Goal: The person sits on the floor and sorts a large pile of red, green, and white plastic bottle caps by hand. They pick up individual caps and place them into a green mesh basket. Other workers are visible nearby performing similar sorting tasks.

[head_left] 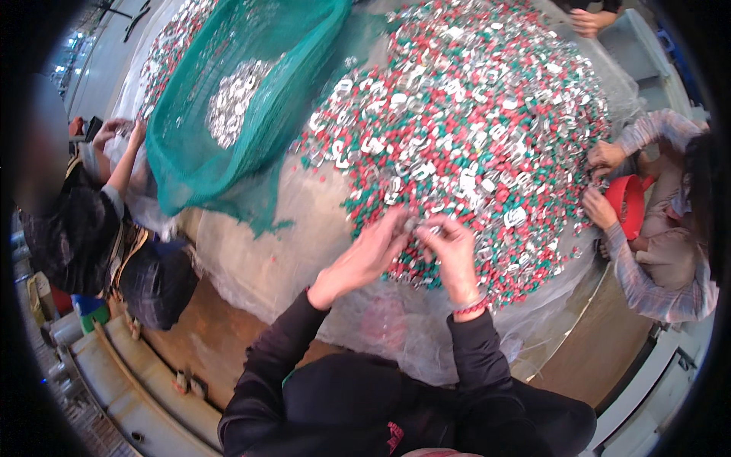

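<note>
My left hand [367, 248] and my right hand [452, 250] meet over the near edge of a wide heap [457, 137] of small pieces. Between their fingertips is a small greyish piece [411, 225], too small and blurred to name. Both hands have their fingers pinched together around it. The heap mixes red and green bits with white and shiny silvery clip-like parts. A red beaded bracelet [470, 307] circles my right wrist.
A green mesh net [171, 137] holds a mound of silvery pieces [237, 99] at the far left. Plastic sheeting [266, 251] lies under the heap. A person sits at the left; at the right another handles pieces beside a red basket [628, 206]. Someone's hand [586, 23] shows far right.
</note>
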A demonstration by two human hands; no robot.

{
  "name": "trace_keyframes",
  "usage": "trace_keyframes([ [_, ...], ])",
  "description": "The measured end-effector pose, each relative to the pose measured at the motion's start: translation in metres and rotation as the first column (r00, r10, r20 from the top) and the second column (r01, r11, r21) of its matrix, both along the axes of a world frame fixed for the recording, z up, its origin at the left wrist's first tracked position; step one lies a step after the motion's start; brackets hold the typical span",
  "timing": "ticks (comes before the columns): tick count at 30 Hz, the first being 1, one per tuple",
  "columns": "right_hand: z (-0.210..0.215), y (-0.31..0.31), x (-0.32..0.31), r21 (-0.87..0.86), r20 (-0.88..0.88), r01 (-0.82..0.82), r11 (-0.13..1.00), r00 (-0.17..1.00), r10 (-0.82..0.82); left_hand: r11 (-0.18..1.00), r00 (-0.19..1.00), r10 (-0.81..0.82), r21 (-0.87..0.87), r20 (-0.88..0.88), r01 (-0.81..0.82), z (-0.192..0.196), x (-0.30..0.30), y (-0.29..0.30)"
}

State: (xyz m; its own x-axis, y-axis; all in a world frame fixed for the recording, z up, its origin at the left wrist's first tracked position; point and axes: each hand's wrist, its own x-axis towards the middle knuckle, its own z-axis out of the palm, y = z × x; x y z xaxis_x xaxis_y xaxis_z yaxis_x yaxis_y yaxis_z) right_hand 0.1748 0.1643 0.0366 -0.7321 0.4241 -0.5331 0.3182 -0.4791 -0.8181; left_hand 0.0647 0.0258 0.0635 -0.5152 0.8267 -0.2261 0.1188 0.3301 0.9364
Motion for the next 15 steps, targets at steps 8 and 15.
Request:
trace_keyframes([
  [8, -0.011, 0.004, 0.005, -0.432, -0.028, 0.164, 0.887, 0.98, -0.195, 0.985, 0.828, 0.092, 0.171, -0.553, 0.004, -0.031, -0.007, 0.001],
  [15, -0.019, -0.011, 0.008, -0.035, 0.004, 0.082, 0.996, 0.997, -0.082, 0.985, 0.854, 0.004, 0.152, -0.521, 0.087, -0.031, -0.009, -0.008],
])
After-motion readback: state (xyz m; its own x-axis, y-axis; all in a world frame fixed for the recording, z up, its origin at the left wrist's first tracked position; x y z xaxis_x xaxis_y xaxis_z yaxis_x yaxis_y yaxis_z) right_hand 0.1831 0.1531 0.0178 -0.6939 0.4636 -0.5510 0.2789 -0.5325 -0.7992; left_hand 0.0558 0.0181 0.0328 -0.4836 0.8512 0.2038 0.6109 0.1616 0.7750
